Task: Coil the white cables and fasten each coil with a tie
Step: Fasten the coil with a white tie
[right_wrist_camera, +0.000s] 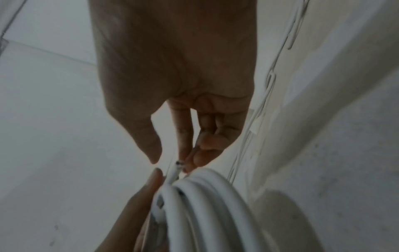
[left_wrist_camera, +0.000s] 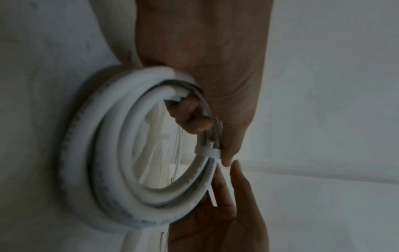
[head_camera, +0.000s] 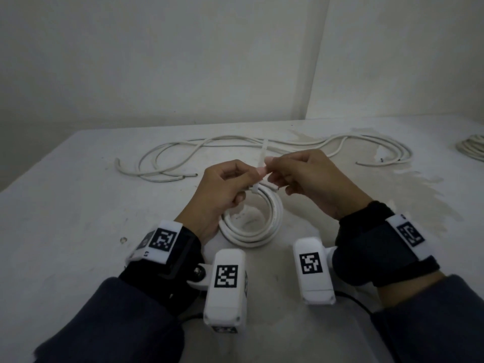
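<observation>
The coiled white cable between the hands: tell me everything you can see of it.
The coiled white cable is a round bundle of several smooth, plastic-looking loops, tilted, its lower edge near the white table. The left hand grips its upper side, fingers hooked through the ring. A thin white tie already wraps it there; the right hand pinches the tie's tail.

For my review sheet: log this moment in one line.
left hand holds coil | right hand pinches tie | loose cables uncoiled
</observation>
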`<act>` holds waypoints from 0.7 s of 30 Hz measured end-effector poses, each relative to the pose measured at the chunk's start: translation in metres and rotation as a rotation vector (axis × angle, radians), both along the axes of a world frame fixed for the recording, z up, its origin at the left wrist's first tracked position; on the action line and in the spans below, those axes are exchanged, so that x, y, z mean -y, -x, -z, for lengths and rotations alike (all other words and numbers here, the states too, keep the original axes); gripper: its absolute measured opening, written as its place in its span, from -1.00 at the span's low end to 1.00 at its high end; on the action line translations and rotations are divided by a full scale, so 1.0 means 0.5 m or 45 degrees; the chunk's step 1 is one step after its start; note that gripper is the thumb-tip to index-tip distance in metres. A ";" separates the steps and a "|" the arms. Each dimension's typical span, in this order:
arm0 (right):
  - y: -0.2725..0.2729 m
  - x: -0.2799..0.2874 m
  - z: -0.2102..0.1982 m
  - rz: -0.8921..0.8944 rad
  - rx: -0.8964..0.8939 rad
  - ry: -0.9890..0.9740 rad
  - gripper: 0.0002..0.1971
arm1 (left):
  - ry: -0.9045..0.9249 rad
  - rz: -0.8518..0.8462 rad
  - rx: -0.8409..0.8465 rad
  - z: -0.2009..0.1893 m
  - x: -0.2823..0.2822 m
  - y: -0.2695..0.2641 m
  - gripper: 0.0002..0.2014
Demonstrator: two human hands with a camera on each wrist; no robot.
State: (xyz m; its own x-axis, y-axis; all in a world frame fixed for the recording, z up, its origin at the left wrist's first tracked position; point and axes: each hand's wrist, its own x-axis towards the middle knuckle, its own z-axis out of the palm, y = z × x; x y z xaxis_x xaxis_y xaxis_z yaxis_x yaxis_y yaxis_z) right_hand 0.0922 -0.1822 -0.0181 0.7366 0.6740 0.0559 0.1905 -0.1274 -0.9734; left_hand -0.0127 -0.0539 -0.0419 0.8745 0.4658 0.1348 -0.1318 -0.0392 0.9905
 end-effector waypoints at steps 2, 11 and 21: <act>0.004 -0.006 0.003 0.032 -0.016 -0.039 -0.78 | -0.013 0.014 0.001 -0.002 0.001 -0.001 -0.83; 0.022 -0.011 -0.007 0.124 0.150 -0.229 -0.85 | -0.105 0.063 -0.007 -0.011 0.001 -0.002 -0.72; 0.019 -0.008 -0.006 0.290 -0.081 -0.308 -0.78 | -0.064 0.187 -0.085 -0.020 0.013 -0.017 -0.68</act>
